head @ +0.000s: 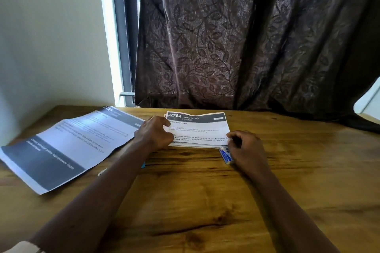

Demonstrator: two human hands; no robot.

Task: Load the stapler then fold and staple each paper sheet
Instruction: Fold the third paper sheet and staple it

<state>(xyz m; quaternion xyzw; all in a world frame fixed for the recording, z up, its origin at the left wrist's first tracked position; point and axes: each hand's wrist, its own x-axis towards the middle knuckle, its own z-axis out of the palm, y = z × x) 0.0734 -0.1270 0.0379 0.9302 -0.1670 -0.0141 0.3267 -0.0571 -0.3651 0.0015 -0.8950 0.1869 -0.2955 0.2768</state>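
Observation:
A folded paper sheet (197,129) headed "2764" lies at the middle of the wooden table (185,201). My left hand (154,131) grips its left edge, thumb on top. My right hand (244,148) has curled fingers at the sheet's lower right corner and seems to pinch it. A small blue and white box (225,155) pokes out from under that hand, at the sheet's corner. A second printed sheet (67,146) lies open and slightly creased at the left. A blue object (143,164) shows just past my left forearm, mostly hidden.
A dark leaf-patterned curtain (246,37) hangs behind the table and drapes onto its far right. A pale wall (51,37) stands at the left, and a window strip (119,47) runs between it and the curtain. A small white item (102,171) lies near the open sheet's edge.

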